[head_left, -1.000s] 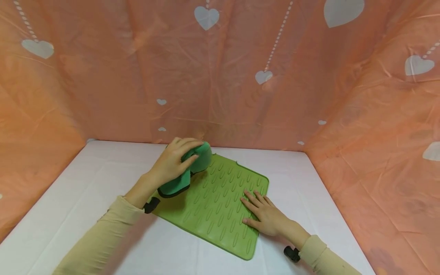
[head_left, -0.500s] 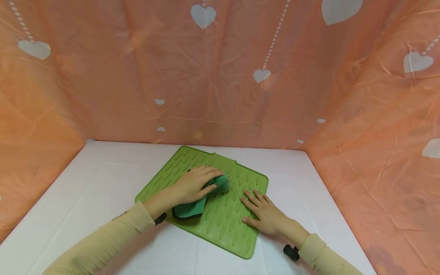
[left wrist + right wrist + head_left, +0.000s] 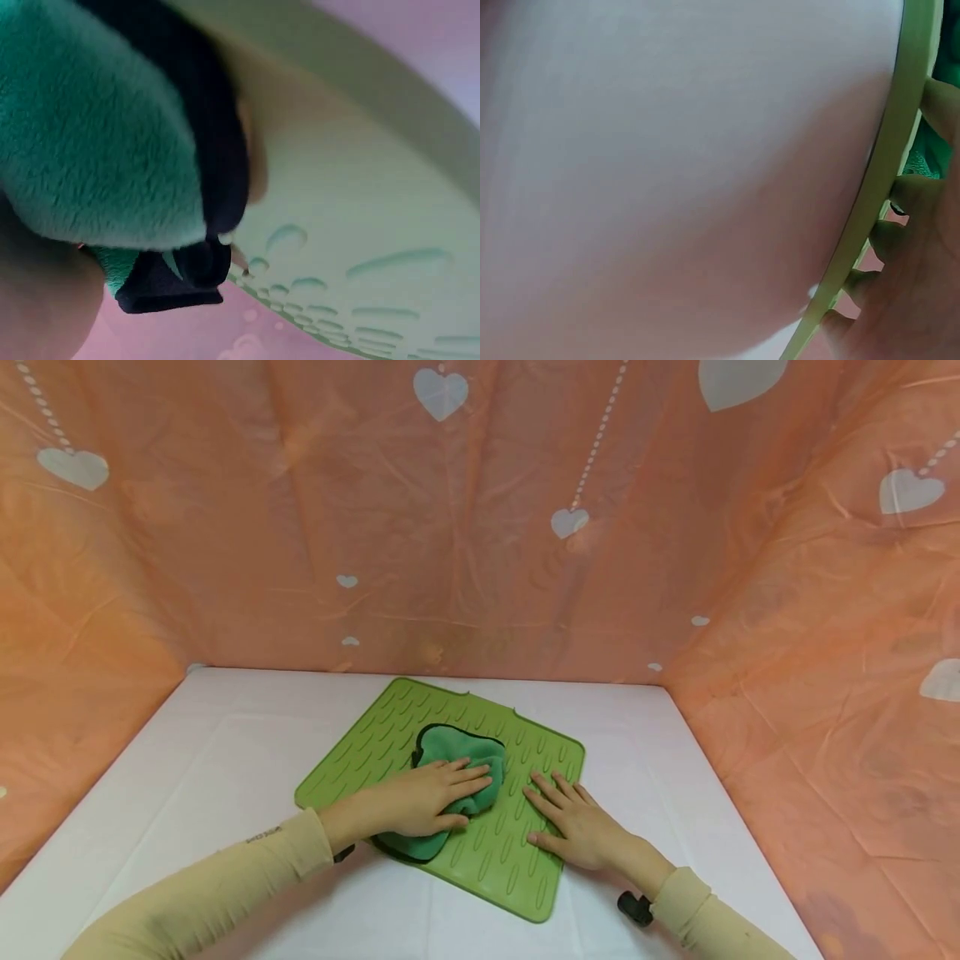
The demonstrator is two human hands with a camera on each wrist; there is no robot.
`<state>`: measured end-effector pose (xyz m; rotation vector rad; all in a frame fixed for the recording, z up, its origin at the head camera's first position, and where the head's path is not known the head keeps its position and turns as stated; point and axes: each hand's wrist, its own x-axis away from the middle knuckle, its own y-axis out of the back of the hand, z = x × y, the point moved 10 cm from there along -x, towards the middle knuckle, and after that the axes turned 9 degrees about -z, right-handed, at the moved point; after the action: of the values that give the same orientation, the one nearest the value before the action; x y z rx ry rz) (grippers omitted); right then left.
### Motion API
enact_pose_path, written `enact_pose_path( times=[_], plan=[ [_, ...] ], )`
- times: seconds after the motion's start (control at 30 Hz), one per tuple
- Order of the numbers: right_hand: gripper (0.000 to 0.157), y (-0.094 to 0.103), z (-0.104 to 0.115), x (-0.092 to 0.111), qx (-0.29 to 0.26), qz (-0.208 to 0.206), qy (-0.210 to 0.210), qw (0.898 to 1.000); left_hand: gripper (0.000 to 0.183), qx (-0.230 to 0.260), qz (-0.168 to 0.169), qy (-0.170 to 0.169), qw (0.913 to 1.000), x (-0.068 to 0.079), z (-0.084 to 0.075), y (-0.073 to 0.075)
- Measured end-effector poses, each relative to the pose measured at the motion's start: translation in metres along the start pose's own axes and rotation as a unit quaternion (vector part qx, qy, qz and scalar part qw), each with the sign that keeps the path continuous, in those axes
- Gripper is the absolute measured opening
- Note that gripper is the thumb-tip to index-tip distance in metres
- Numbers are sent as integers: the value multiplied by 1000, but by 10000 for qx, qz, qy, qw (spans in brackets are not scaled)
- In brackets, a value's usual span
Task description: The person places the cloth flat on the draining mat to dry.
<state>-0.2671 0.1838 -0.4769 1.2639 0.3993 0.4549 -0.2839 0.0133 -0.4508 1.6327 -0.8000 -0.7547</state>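
Note:
A green plush cloth (image 3: 456, 745) with black edging lies bunched on a green ribbed mat (image 3: 498, 868) in the head view. My left hand (image 3: 423, 797) presses on the cloth with its fingers stretched out over it, hiding its middle. Close up in the left wrist view, a folded part of the cloth (image 3: 105, 135) shows its dark border beside the mat's raised ribs. My right hand (image 3: 585, 833) lies flat on the mat's right side, fingers spread. The right wrist view shows those fingers (image 3: 915, 193) reaching over the mat's edge (image 3: 877, 165).
The mat sits at an angle on a white-covered table (image 3: 240, 735). An orange curtain (image 3: 480, 568) with pale hearts encloses the back and both sides. A small black piece (image 3: 636, 908) sits at the right wrist.
My left hand has carried the cloth down and to the right from above the mat's left side. Its fingers have straightened and the cloth has spread out. The right hand has stayed put.

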Motion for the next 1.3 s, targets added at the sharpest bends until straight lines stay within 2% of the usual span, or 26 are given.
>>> enact_pose_path(
  times=[0.13,0.27,0.4,0.5,0.67,0.77,0.87,0.97,1.07,1.17,1.3],
  plan=[
    [73,3,1,-1,7,-29,61,10000,72,-61,260,10,9996,3,-2,-9],
    [72,12,-1,-6,16,-269,41,9996,70,34,89,73,9999,3,-2,-2],
    [64,30,-5,-18,-237,-804,-63,9965,65,148,-596,99,9981,2,-1,16],
    [56,43,-9,-28,-840,-1077,-236,9904,57,296,-1284,285,9909,1,8,32],
    [45,53,-15,-48,-1946,-1327,-347,9712,43,629,-2432,790,9647,7,35,58],
    [40,54,-19,-62,-2256,-1446,-393,9626,36,781,-2841,1154,9486,12,54,67],
    [36,50,-24,-75,-2301,-1469,-539,9605,34,1068,-2793,1639,9401,16,75,66],
    [34,46,-27,-86,-2331,-1397,-665,9601,36,1393,-2444,2176,9346,19,93,59],
    [34,42,-26,-95,-2432,-1243,-687,9595,39,1606,-2072,2573,9301,21,104,51],
    [34,37,-23,-103,-2481,-1072,-670,9605,42,1687,-1770,2809,9281,22,109,45],
    [35,35,-18,-110,-2397,-1005,-505,9643,44,1747,-1581,2892,9278,23,111,40]
  ],
)
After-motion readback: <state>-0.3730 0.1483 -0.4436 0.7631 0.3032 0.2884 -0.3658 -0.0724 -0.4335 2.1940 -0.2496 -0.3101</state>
